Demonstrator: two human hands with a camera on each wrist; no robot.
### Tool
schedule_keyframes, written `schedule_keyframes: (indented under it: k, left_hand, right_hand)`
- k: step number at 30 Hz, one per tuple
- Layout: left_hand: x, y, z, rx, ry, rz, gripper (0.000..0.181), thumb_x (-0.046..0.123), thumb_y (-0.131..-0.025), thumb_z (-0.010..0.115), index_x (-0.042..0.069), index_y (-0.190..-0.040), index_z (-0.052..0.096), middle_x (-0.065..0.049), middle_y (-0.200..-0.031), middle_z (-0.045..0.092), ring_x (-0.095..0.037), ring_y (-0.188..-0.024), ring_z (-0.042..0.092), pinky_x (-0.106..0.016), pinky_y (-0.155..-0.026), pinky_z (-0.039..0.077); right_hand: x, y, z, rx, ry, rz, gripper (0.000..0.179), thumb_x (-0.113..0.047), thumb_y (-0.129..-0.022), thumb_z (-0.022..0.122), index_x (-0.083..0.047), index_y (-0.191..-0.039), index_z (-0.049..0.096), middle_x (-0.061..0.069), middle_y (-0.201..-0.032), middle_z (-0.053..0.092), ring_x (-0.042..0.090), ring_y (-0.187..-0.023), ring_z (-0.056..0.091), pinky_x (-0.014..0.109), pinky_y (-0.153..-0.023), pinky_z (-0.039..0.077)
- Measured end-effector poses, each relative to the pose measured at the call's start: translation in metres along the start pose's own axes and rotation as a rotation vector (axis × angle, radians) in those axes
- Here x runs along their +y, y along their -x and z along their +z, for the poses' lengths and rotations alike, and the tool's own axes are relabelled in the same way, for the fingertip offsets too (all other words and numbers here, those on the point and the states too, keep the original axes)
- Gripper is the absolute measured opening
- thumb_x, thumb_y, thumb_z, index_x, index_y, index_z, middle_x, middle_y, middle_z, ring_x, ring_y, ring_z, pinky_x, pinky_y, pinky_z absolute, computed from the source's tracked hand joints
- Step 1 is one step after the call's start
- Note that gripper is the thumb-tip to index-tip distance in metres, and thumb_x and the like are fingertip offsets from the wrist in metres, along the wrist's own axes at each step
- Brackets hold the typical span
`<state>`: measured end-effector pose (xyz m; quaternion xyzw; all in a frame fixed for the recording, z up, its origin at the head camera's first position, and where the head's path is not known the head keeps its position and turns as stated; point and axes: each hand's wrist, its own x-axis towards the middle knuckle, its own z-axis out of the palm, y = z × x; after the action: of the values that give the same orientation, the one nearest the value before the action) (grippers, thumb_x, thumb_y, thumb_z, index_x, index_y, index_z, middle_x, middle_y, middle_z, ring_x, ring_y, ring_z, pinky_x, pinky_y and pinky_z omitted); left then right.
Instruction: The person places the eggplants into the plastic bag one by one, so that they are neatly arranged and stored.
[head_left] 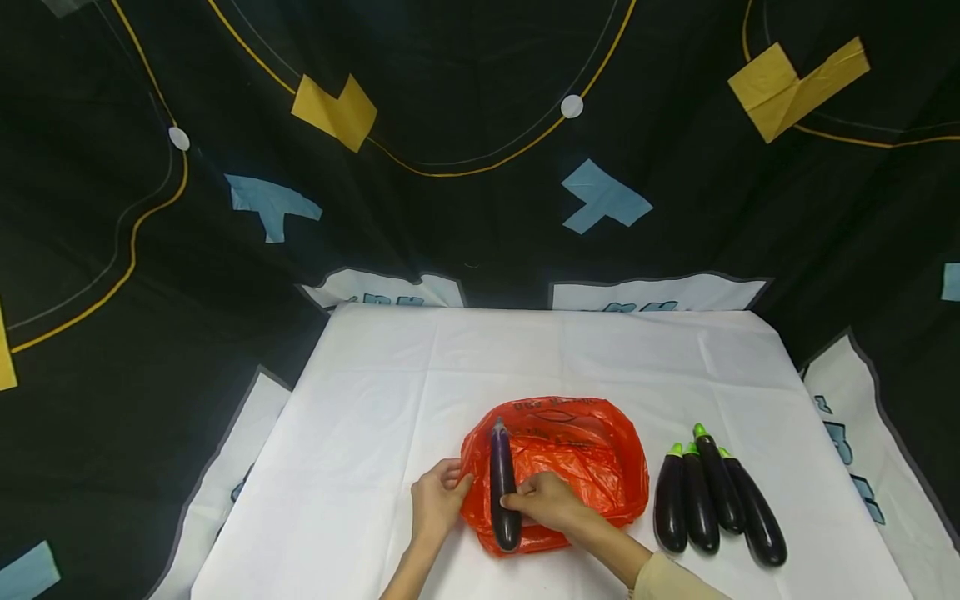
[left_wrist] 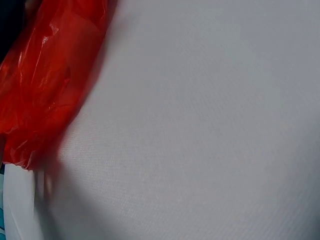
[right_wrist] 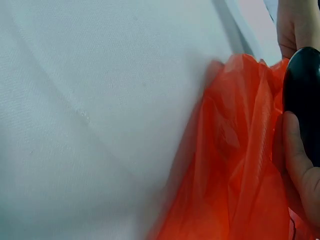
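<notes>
An open red plastic bag lies on the white-covered table, its mouth facing up. Over the bag's left side, my right hand grips a dark purple eggplant near its lower end, stem pointing away from me. At the left rim, my left hand pinches the bag between thumb and fingers. The right wrist view shows the eggplant's rounded end above crumpled red plastic. Only the bag's side and a dark corner appear in the left wrist view; the left fingers are mostly hidden there.
Several eggplants with green stems lie side by side to the right of the bag. White cloth covers the table. Behind it hangs a dark patterned cloth with yellow and blue shapes.
</notes>
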<state>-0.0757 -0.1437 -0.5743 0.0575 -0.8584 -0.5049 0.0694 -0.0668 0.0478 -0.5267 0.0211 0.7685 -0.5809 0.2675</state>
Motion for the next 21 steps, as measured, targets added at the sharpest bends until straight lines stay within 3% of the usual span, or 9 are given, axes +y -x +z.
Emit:
schedule_keyframes:
  k: [9, 21]
  left_hand:
    - [-0.001, 0.000, 0.000, -0.007, -0.014, 0.006, 0.018, 0.005, -0.078, 0.076, 0.005, -0.095, 0.071, -0.005, -0.083, 0.071, -0.012, -0.071, 0.067, -0.019, -0.062, 0.053]
    - [-0.001, 0.000, 0.002, -0.001, -0.015, 0.021, 0.020, 0.004, -0.077, 0.077, 0.004, -0.097, 0.071, -0.006, -0.083, 0.071, -0.013, -0.071, 0.067, -0.020, -0.062, 0.053]
  right_hand:
    - [-0.001, -0.010, 0.012, 0.012, -0.027, 0.031, 0.022, -0.015, -0.084, 0.071, 0.002, -0.078, 0.057, 0.010, -0.077, 0.064, 0.021, -0.073, 0.069, 0.034, -0.067, 0.056]
    - [0.002, -0.017, 0.022, -0.018, -0.019, 0.044, 0.018, -0.010, -0.085, 0.068, 0.004, -0.079, 0.058, 0.011, -0.072, 0.065, 0.023, -0.069, 0.069, 0.033, -0.063, 0.056]
